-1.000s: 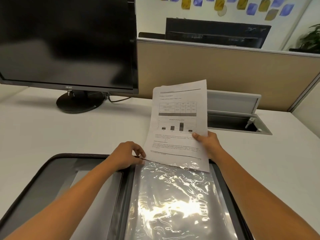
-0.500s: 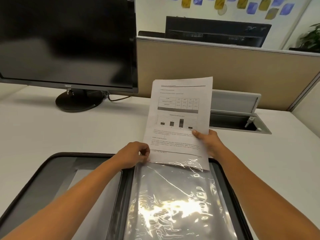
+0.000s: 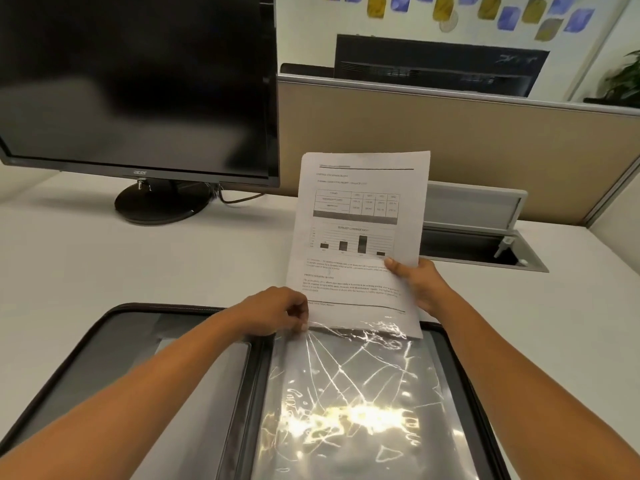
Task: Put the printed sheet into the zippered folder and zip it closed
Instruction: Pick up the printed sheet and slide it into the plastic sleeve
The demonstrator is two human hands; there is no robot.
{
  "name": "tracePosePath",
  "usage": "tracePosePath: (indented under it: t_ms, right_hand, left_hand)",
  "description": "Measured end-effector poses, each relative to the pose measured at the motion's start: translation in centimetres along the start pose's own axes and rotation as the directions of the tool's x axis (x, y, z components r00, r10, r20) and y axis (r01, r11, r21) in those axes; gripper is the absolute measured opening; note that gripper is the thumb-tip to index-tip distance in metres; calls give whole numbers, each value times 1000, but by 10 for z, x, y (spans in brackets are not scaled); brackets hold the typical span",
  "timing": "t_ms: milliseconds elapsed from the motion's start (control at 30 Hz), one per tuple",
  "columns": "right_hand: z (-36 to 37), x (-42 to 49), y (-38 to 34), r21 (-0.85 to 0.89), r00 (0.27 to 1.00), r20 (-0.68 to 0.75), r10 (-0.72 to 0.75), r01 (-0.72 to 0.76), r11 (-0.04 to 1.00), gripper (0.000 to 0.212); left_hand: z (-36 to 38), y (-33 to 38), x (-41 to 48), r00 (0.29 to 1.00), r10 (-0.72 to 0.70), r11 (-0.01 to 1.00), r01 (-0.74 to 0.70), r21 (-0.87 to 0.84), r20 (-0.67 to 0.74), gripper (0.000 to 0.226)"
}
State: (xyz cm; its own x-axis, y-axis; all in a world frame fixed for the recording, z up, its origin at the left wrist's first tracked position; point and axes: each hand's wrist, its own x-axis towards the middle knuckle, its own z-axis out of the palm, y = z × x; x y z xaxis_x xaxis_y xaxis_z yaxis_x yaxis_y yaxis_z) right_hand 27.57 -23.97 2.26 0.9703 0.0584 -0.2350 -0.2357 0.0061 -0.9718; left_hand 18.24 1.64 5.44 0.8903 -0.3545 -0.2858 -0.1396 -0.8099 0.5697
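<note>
Desk (image 3: 104,265): sheet (image 3: 360,216) edge at sleeve (image 3: 353,393) mouth

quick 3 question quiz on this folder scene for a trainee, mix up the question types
1. True or false: the right hand holds the printed sheet by its right edge.
2. What pinches the top edge of the clear sleeve? A) left hand B) right hand C) neither hand
3. Fill in: the zippered folder lies ___ on the desk.
Key: 1 true; 2 A; 3 open.
</note>
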Motion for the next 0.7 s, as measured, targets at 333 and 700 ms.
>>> tracePosePath:
  t_ms: [333,700]
  right_hand:
    - [1,5,-14,-67,998,63,-6,10,998,24]
    - [9,-9,7,-59,998,61,14,-10,998,16]
  left_hand:
    - [-16,-12,5,998,-63,993,64,98,-14,10]
    - [-3,-31,11,962,-102,982,56,-182,-253,9]
